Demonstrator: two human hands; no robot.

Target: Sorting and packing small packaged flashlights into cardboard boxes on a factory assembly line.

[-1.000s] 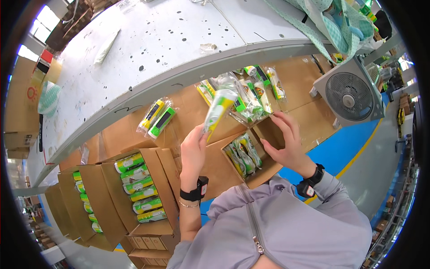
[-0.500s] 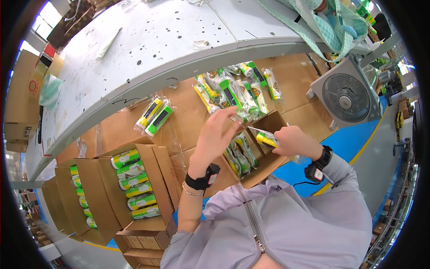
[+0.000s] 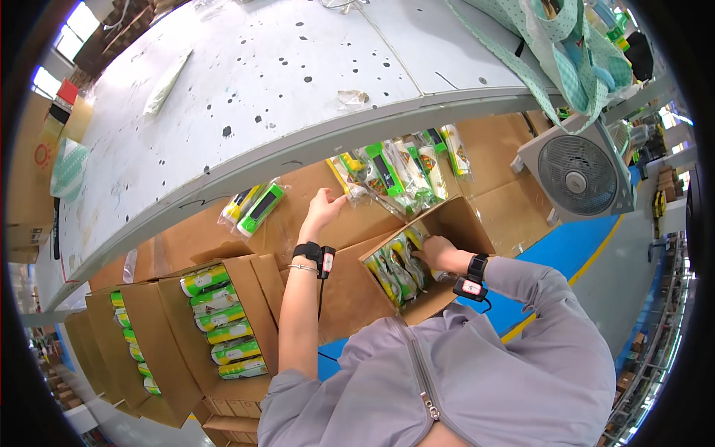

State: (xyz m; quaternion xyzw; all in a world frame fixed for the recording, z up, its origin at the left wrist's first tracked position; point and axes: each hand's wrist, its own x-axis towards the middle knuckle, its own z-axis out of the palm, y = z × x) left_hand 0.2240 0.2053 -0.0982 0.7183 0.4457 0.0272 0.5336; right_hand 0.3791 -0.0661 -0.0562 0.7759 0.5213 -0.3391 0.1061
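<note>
My right hand [image 3: 439,255] is down inside an open cardboard carton [image 3: 469,223], its fingers closed on a bagged yellow pack [image 3: 414,237] and partly hidden. Beside that pack, several bagged green, white and yellow packs [image 3: 387,276] stand in a row. My left hand [image 3: 325,208] hovers over the cardboard-covered surface with its fingers apart and nothing in them. Just right of it lies a loose pile of clear-bagged packs [image 3: 387,170], some with a dark panel. Two more bagged packs, one green [image 3: 262,209], lie to its left.
Filled open cartons [image 3: 272,305] stand at the left. A white, dark-spotted shelf [image 3: 283,67] with a metal front edge overhangs the far side. A grey box fan [image 3: 577,171] stands at the right, and a green checked cloth bag [image 3: 566,59] hangs above it.
My right hand has gone down into the carton with the yellow pack. My left hand has moved left, away from the pile and the carton. The view has shifted slightly.
</note>
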